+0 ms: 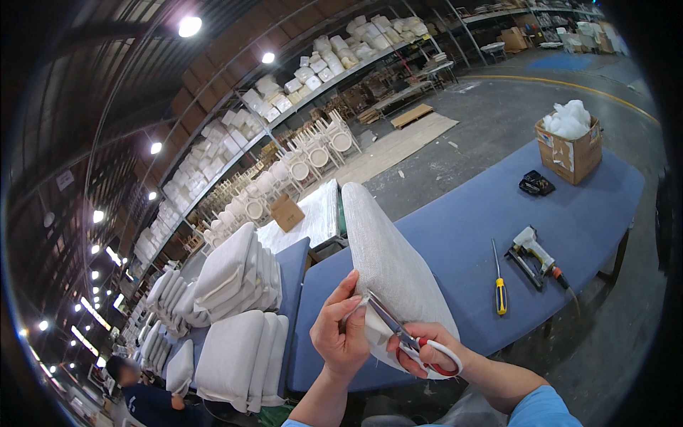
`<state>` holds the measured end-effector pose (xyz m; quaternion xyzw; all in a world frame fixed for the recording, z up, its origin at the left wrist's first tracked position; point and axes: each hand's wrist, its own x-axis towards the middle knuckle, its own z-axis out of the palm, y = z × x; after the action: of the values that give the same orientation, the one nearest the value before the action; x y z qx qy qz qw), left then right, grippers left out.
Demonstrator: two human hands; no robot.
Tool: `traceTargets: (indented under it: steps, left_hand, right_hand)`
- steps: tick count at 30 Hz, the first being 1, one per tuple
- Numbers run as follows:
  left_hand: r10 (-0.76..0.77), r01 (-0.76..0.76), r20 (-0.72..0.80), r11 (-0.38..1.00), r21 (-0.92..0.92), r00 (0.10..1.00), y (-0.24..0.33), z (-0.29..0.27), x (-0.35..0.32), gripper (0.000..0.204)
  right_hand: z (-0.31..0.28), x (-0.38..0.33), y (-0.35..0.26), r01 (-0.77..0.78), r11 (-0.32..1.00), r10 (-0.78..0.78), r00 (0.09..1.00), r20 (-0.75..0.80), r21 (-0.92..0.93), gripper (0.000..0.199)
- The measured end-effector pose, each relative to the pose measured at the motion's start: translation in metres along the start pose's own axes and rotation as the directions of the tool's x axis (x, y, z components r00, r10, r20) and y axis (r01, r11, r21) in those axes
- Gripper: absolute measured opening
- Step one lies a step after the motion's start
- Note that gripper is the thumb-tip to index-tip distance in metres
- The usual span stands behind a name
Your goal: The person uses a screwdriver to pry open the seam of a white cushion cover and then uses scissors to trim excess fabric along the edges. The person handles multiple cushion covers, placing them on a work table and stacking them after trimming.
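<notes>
A padded seat cushion in light grey fabric (395,260) stands tilted on edge on the blue-covered table in front of me. My left hand (340,329) pinches the fabric at the cushion's near left edge. In my right hand (434,349) is a pair of scissors (385,313) with red and white handles, fingers through the loops. Their blades point up and left along the cushion's edge, close to my left fingertips. Whether the blades have fabric between them I cannot tell.
On the blue table (469,206), to the right, lie a yellow-handled screwdriver (500,295), a staple gun (532,257) with a hose, and a black case (536,183). Behind them stands a cardboard box (569,153) of white stuffing. Stacked cushions (238,274) fill the left; a person (146,395) works beyond.
</notes>
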<state>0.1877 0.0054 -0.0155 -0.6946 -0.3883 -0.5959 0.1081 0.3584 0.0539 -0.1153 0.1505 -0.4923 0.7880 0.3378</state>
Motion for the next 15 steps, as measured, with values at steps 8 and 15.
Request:
traceTargets:
  steps: [8, 15]
  left_hand:
    - [-0.069, 0.063, -0.031, 0.986, -0.154, 0.997, 0.000, 0.001, 0.000, 0.008]
    - [-0.219, 0.202, -0.082, 0.963, -0.177, 0.972, 0.004, -0.008, -0.006, 0.012]
  right_hand:
    - [-0.003, -0.003, -0.007, -0.042, 0.998, 0.043, 0.999, 0.016, -0.054, 0.077]
    - [0.000, -0.003, -0.003, -0.073, 0.997, 0.072, 0.996, 0.047, 0.010, 0.063]
